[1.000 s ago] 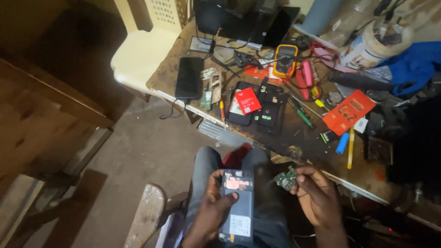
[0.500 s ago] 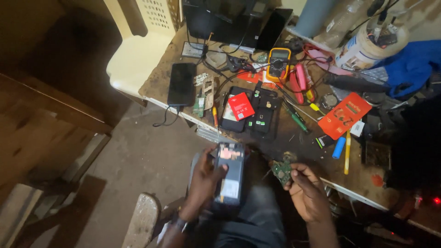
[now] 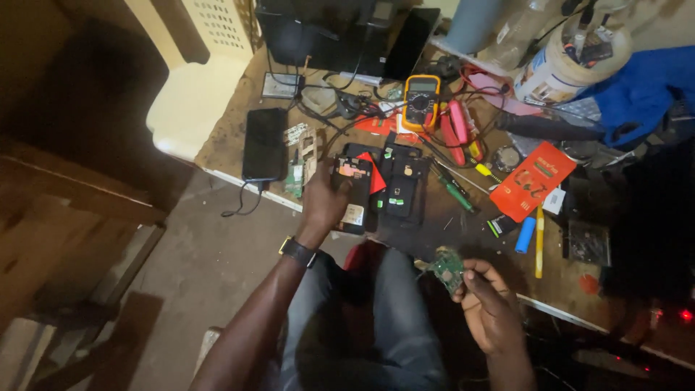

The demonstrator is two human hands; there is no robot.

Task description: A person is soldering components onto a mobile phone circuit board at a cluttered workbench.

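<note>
— What does the left hand (image 3: 323, 203) have?

— An opened phone (image 3: 352, 194), back cover off, its insides showing. The fingers are wrapped around its long edges, and it sits at the near edge of the workbench (image 3: 232, 137), just beside a second stripped phone body (image 3: 400, 187).

— And the right hand (image 3: 492, 308)?

— It pinches a small green circuit board (image 3: 449, 268) between thumb and fingertips, above the lap, apart from the bench.

— How would that board handle?

— Light, thin, stiff, I judge — and fragile. Best held by its bare edges, as now, off the components.

— The phone?

— Heavier, rigid, smooth at the sides; with the back open, grip the frame, not the exposed parts. A yellow multimeter (image 3: 421, 100) and screwdrivers (image 3: 455, 190) lie further back — well clear of both hands.
</note>
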